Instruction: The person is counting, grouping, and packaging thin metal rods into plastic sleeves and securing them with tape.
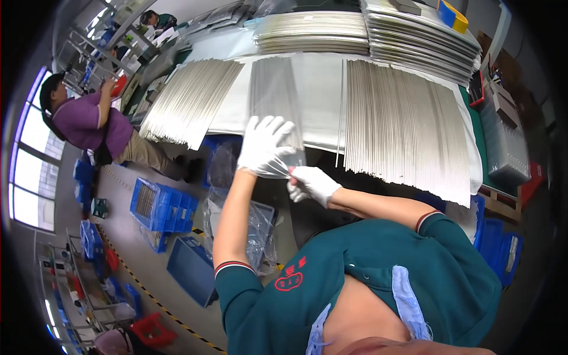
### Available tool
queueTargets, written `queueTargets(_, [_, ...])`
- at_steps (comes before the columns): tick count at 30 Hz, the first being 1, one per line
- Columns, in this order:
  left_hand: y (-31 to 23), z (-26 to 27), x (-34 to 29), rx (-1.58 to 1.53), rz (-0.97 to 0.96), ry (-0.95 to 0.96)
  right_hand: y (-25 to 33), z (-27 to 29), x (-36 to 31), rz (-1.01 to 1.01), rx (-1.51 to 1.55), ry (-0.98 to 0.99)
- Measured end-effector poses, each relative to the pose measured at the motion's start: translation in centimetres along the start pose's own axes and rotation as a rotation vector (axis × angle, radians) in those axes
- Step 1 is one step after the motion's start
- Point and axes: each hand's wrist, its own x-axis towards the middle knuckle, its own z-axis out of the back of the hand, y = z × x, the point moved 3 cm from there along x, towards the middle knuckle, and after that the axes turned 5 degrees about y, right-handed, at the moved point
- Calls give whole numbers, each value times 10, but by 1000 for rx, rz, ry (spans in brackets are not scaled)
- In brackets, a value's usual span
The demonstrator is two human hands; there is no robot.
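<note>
My left hand wears a white glove, and its fingers are spread over the near end of a clear plastic sleeve. Whether it touches the sleeve I cannot tell. My right hand, also in a white glove, pinches the left glove near the wrist and stretches its fabric into taut folds. On the white-covered table, a sheet of thin metal rods lies left of the sleeve. A wider row of metal rods lies to the right, with a separate rod beside it.
Stacks of packed rods line the table's back, with a yellow-and-blue tape roll on the right stack. A person in purple stands at left. Blue crates and crumpled clear plastic are on the floor.
</note>
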Motion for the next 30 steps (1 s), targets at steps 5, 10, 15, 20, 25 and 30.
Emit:
queueTargets(5, [22, -3, -28, -342, 161, -7, 22, -35, 8, 258, -398, 154])
queueTargets(10, [16, -5, -39, -63, 53, -153, -19, -25, 6, 76, -512, 196])
queueTargets(15, [25, -2, -40, -142, 12, -265, -21, -31, -2, -109, -283, 261])
queueTargets(20, [-40, 23, -55, -287, 154, -219, 11, -3, -69, -262, -582, 581])
queueTargets(25, [-101, 60, -58, -1413, 596, 108, 73, 24, -140, -17, -773, 371])
queueTargets(30, [-102, -21, -8, -1341, 628, 257, 101, 37, -165, 146, -1039, 317])
